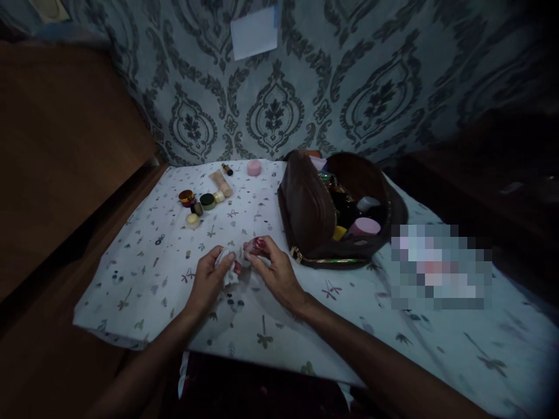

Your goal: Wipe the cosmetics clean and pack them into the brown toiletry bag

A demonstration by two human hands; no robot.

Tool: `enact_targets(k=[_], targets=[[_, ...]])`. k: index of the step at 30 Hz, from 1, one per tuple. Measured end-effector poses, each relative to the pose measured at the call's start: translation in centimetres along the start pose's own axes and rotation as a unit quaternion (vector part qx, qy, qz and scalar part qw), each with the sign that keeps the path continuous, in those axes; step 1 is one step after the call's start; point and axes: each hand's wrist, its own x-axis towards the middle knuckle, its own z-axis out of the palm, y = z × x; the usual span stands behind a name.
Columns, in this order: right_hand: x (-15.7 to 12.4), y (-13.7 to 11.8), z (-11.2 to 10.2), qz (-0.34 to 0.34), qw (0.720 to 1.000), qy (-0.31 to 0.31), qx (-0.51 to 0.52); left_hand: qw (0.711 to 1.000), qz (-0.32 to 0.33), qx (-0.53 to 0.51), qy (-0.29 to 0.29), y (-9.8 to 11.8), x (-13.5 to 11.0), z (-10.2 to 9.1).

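Note:
My left hand [212,276] is closed round a crumpled white tissue [230,276] above the cloth. Between the fingers and thumb of my right hand [279,270] is a small red container [257,244], partly hidden by the fingers; its exact kind I cannot make out. The two hands are close together, with the tissue beside the container. Just beyond my right hand stands a brown cosmetic bag [308,201], unzipped, with its lid up and several items inside, among them a pink round-topped one [365,227].
Small jars, such as a dark green-lidded one [208,201] and a red-gold one [186,198], stand at the left with a beige tube [221,182]. A pink jar [254,168] is near the patterned wall [275,110]. A blurred-out patch covers the right side.

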Motion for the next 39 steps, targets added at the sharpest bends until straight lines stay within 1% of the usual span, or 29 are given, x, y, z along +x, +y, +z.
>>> enact_targets(k=[1,2,3,5,7,9,11,15,20,23,25,27,29,31,33,36,37,39], targets=[[0.0,0.1,0.0,0.006,1.000,-0.006,-0.002,0.997,0.070,0.044,0.013,0.3,0.0,-0.2],[0.0,0.2,0.0,0.007,1.000,-0.011,-0.008,0.986,0.138,0.087,0.027,0.6,0.1,-0.3],[0.0,0.3,0.0,0.004,1.000,-0.015,-0.016,0.971,0.197,0.126,0.040,0.8,0.1,-0.4],[0.0,0.5,0.1,-0.013,0.999,-0.025,-0.027,0.938,0.288,0.188,0.046,1.0,0.3,-0.5],[0.0,0.6,0.1,-0.029,0.999,-0.034,-0.032,0.907,0.346,0.238,0.025,1.0,0.5,-0.4],[0.0,0.5,0.0,-0.033,0.998,-0.040,-0.033,0.890,0.368,0.269,-0.004,1.0,0.7,-0.4],[-0.1,0.5,0.0,-0.039,0.998,-0.045,-0.029,0.888,0.365,0.280,-0.027,1.2,1.0,-0.3],[-0.1,0.4,-0.1,-0.063,0.997,-0.045,-0.019,0.906,0.322,0.272,-0.048,2.5,1.3,-0.2],[0.0,0.1,-0.6,-0.073,0.996,-0.032,-0.024,0.940,0.227,0.248,-0.056,3.8,1.9,-0.2],[0.1,-0.3,-0.6,-0.067,0.997,-0.036,0.012,0.960,0.180,0.208,-0.058,4.0,2.4,-0.4],[0.2,-0.4,-0.4,-0.031,0.997,-0.027,0.063,0.966,0.170,0.185,-0.057,3.9,2.6,-0.4],[0.4,-0.4,-0.1,0.034,0.988,-0.017,0.150,0.970,0.169,0.164,-0.069,3.6,2.6,-0.4],[0.7,-0.3,0.1,0.101,0.962,-0.015,0.252,0.973,0.159,0.148,-0.083,3.3,2.5,-0.4],[1.0,0.0,0.1,0.151,0.936,-0.011,0.318,0.977,0.136,0.141,-0.090,2.9,2.6,-0.4],[1.2,0.2,-0.1,0.189,0.919,-0.004,0.346,0.981,0.095,0.137,-0.096,2.5,2.8,-0.6],[1.4,0.2,-0.2,0.230,0.905,-0.003,0.359,0.987,0.035,0.117,-0.102,2.0,3.4,-0.6],[1.5,0.2,-0.2,0.236,0.902,-0.007,0.362,0.990,0.027,0.104,-0.096,2.0,3.7,-0.6],[1.5,0.2,-0.2,0.236,0.899,-0.012,0.370,0.994,0.036,0.077,-0.075,2.0,4.1,-0.4]])
